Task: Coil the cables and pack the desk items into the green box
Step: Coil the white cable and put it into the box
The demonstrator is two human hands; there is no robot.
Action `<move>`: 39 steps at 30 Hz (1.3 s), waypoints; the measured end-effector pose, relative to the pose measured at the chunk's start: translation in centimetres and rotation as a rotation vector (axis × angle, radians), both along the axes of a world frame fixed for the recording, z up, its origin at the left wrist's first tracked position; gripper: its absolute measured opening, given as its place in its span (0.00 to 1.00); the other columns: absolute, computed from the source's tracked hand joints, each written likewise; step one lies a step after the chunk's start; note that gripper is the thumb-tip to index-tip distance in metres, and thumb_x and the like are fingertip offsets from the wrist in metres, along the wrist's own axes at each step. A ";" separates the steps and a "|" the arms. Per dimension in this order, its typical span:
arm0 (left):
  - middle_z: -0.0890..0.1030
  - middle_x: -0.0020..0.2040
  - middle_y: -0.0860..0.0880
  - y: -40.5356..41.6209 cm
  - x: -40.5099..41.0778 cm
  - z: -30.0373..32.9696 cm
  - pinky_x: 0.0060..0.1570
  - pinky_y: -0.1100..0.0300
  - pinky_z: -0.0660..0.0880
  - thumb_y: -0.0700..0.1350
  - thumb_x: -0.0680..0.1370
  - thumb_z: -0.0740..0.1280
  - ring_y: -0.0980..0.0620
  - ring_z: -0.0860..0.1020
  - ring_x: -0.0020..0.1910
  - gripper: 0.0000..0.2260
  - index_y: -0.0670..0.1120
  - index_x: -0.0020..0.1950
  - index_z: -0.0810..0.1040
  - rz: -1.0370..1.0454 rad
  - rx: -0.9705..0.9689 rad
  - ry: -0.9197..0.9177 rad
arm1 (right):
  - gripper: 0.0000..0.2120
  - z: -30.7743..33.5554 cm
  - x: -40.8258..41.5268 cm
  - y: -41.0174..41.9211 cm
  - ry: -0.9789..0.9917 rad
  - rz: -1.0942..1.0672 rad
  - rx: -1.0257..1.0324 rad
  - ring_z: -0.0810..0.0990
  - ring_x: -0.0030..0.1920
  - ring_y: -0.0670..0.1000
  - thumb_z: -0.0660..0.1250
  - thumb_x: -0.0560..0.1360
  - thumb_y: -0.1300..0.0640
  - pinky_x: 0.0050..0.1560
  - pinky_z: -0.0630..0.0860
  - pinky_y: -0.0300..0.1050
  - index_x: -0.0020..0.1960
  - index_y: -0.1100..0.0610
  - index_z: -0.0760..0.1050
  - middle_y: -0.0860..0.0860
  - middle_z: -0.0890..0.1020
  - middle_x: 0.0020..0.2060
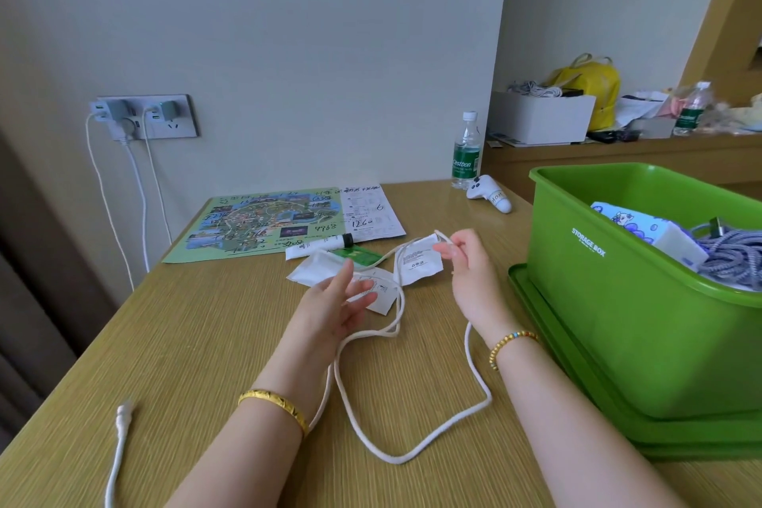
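Note:
A white braided cable (416, 450) lies in loose loops on the wooden desk, one plug end (123, 412) at the near left. My right hand (468, 260) pinches the cable's far loop above the desk. My left hand (336, 303) is held out with straight fingers, and the cable runs past its palm. The green box (585, 301) stands at the right on its green lid (556, 346). It holds a grey braided cable (730, 250), a white charger (680, 245) and a printed packet (622, 219).
White sachets (418, 260), a green sachet (361, 255) and a white tube (317, 247) lie mid-desk. Behind them are a map (264, 225), a sheet with handwriting (371, 212), a water bottle (466, 153) and a white controller (490, 192). Chargers hang from the wall socket (144, 118).

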State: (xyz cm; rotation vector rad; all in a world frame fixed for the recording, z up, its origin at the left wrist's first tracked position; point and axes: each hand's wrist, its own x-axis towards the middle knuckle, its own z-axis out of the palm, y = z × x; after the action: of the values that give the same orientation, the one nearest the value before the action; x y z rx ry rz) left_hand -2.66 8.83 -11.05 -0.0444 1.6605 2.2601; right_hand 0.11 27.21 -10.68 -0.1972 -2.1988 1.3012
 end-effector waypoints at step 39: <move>0.81 0.55 0.49 1.9 1.7 -0.3 0.47 0.58 0.70 0.62 0.71 0.66 0.51 0.77 0.52 0.30 0.48 0.66 0.63 -0.175 -0.904 0.286 | 0.09 -1.2 -0.8 1.3 -0.159 -0.170 0.050 0.71 0.37 0.49 0.53 0.78 0.65 0.30 0.64 0.41 0.55 0.60 0.68 0.52 0.75 0.44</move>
State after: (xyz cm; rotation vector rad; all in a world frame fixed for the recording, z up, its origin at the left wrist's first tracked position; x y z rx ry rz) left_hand -1.00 10.68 -11.31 0.2082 2.5794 1.2744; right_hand -0.71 28.55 -11.85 -0.4725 -2.2875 1.1704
